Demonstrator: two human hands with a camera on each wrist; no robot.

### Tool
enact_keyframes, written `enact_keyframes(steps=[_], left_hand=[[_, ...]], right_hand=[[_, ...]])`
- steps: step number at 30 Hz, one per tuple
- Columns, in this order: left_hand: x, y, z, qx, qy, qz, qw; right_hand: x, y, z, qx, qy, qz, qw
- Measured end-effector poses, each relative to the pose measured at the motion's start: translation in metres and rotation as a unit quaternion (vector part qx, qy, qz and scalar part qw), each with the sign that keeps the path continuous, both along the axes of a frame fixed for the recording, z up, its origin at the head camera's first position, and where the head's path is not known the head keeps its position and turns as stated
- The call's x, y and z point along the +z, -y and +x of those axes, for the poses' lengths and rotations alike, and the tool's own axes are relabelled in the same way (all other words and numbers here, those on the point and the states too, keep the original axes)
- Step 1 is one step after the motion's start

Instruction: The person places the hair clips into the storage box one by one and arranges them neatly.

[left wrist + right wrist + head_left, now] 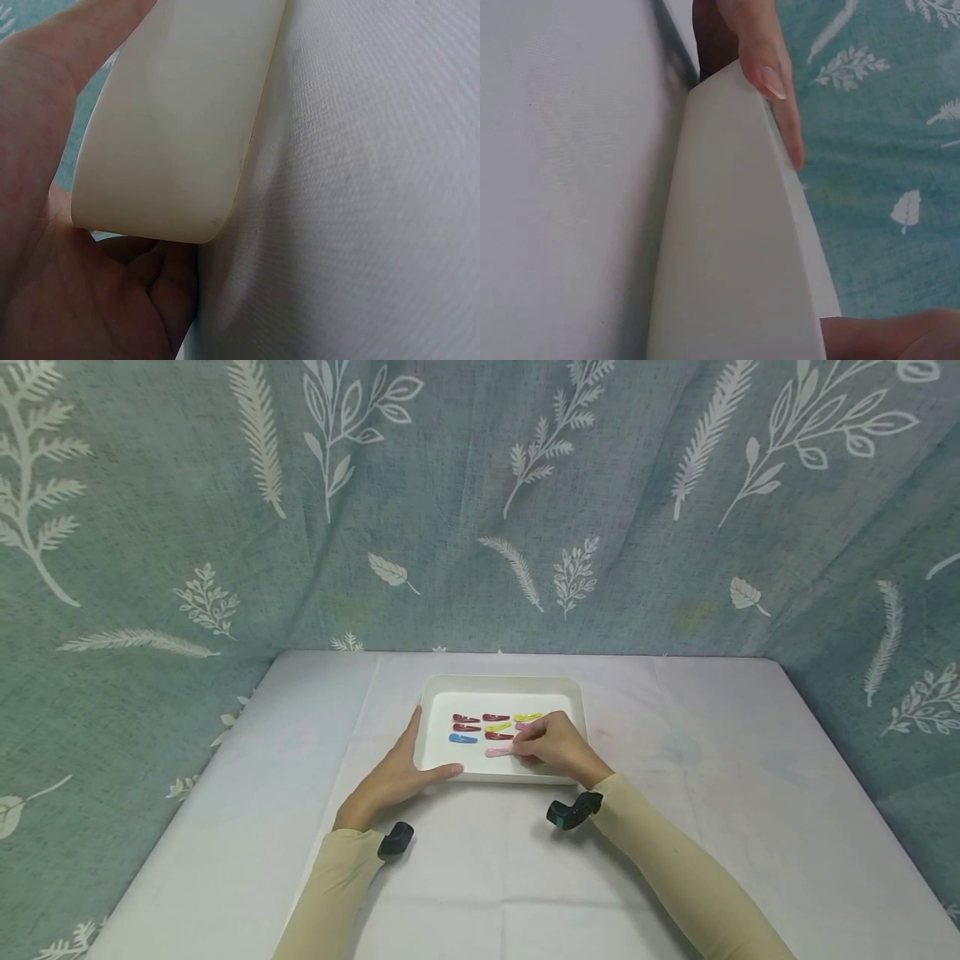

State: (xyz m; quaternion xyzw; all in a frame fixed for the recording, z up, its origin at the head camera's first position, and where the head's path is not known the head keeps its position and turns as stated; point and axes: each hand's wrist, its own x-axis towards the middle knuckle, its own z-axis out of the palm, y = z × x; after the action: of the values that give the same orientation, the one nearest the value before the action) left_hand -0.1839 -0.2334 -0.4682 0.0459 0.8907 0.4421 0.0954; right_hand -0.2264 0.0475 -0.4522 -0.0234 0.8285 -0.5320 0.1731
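Observation:
A white rectangular tray [442,766] holds several small snap hair clips laid in rows. Its front-left corner is held by my left hand [397,781], with the thumb over the front rim and the fingers along the left side. Over the tray's right part, my right hand [558,747] pinches the right end of a pink hair clip [497,752] in the front row. Nearby lie a blue clip [462,738], dark red clips [498,736] and yellow clips [497,727]. The right fingers partly cover a magenta clip [521,726]. Both wrist views show mostly the tray's outer wall [727,225].
A white cloth [720,793] covers the table under the tray. Behind and at both sides hangs a blue-green curtain [450,510] with white leaf prints. Each wrist wears a small black camera, one on the left [396,841] and one on the right [573,811].

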Motion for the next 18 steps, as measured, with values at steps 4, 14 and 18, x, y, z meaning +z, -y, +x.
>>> enact_keyframes(steps=[4, 14, 18], left_hand=[[0.002, -0.002, -0.001, 0.002, 0.0, 0.001, 1.0], [0.0, 0.0, -0.001, -0.002, -0.001, -0.006, 1.0], [-0.002, 0.0, -0.002, -0.007, -0.017, 0.001, 0.9998]], right_hand=[[0.007, -0.007, 0.0, -0.011, -0.006, 0.012, 0.9999], [0.042, -0.037, 0.006, -0.014, -0.08, -0.015, 0.9966], [0.057, -0.052, 0.011, -0.014, -0.134, -0.027, 0.9905]])
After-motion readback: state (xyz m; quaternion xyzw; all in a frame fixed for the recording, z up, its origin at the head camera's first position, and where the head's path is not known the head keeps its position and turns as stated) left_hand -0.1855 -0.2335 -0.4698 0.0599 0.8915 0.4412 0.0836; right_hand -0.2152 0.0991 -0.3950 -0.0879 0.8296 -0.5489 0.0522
